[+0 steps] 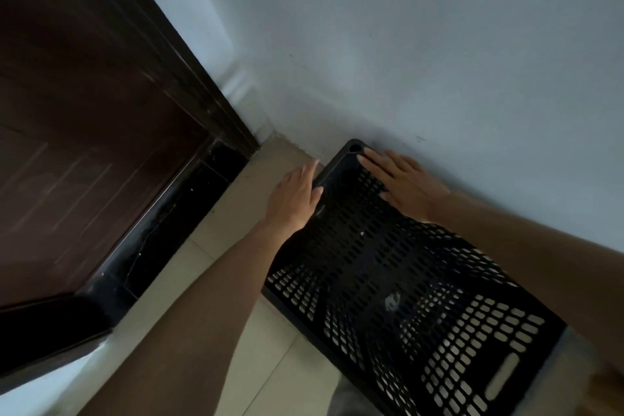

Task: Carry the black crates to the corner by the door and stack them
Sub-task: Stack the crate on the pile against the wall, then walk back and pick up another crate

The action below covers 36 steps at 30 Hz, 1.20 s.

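Note:
A black perforated plastic crate (388, 280) stands on the tiled floor against the pale wall, close to the corner by the dark door. Whether another crate lies under it I cannot tell. My left hand (297, 199) rests flat against the crate's left rim, fingers stretched toward the corner. My right hand (401, 182) lies palm-down over the far rim next to the wall, fingers spread. Neither hand is closed around the rim.
A dark brown door (84, 111) with a black frame and black threshold (175, 230) fills the left side. The pale wall (439, 44) runs behind the crate. Beige floor tiles (209, 297) lie between door and crate.

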Each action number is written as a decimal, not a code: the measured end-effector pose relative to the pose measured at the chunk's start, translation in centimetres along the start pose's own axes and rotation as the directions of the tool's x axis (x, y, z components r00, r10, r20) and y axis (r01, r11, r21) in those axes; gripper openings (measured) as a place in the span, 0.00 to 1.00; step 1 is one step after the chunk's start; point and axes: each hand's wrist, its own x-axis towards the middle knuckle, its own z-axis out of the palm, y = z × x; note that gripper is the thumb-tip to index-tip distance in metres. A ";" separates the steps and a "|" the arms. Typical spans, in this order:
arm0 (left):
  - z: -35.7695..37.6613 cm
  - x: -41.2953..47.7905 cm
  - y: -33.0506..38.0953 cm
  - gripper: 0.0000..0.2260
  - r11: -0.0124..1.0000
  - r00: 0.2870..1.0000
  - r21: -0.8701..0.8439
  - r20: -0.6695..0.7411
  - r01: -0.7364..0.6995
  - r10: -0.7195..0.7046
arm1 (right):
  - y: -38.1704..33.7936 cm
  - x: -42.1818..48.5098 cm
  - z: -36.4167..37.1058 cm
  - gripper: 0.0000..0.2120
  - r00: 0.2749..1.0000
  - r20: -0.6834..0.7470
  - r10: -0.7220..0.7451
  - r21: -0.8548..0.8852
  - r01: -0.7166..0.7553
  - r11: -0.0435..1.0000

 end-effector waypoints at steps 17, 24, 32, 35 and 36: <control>-3.1 -33.1 9.1 0.17 0.895 0.885 -0.013 -0.143 0.445 -0.442 | -14.4 -15.2 -11.3 0.15 0.914 0.226 -0.337 -0.119 0.369 0.922; -4.6 -48.8 12.7 0.15 0.784 0.729 -0.134 -0.302 0.606 -0.615 | -25.0 -22.8 -14.5 0.12 0.808 0.148 -0.570 -0.199 0.589 0.783; -0.9 -68.2 13.5 0.13 0.605 0.521 -0.276 -0.322 0.747 -0.790 | -40.0 -31.3 -13.1 0.07 0.669 0.187 -0.719 -0.225 0.742 0.632; 2.0 -76.4 14.3 0.12 0.519 0.430 -0.345 -0.303 0.782 -0.850 | -47.0 -36.1 -11.2 0.08 0.631 0.236 -0.739 -0.204 0.776 0.598; 3.2 -79.3 14.6 0.12 0.486 0.397 -0.368 -0.292 0.793 -0.870 | -49.3 -37.7 -10.1 0.10 0.615 0.244 -0.750 -0.187 0.789 0.586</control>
